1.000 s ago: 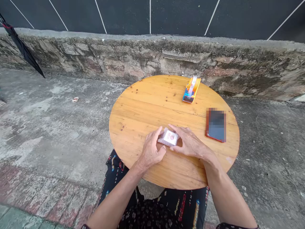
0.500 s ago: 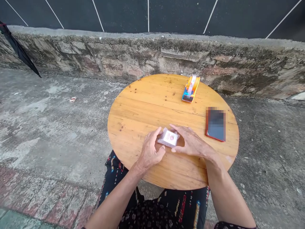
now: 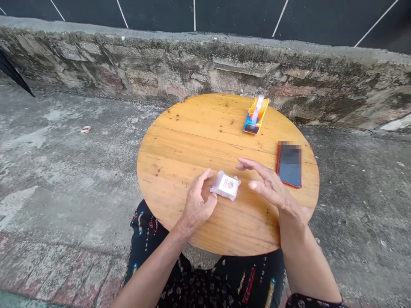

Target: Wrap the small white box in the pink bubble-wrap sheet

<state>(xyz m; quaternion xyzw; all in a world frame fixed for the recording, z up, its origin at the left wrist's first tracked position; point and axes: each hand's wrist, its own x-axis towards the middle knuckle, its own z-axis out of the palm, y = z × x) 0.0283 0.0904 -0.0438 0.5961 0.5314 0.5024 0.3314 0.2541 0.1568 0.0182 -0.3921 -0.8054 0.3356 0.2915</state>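
A small white box (image 3: 227, 185) in clear bubble wrap lies on the round wooden table (image 3: 192, 141), with red print and a round mark on its top. Just left of it is my left hand (image 3: 198, 199), fingers apart and curved toward the wrap. The thumb tip comes close to the wrap's lower left corner; I cannot tell whether it touches. My right hand (image 3: 266, 184) hovers to the right, apart from the box, its fingers spread with nothing in them.
Toward the table's far side stands a yellow and blue tape dispenser (image 3: 256, 114) with a roll of tape. A phone (image 3: 289, 167) with a red edge lies at the right. Beyond the table runs a low stone wall (image 3: 154, 68). A dark folded umbrella (image 3: 14, 75) shows at far left.
My right hand has drawn back to the right, away from the wrapped box, and opened wider. My left hand has stayed beside the box. The view has shifted slightly.
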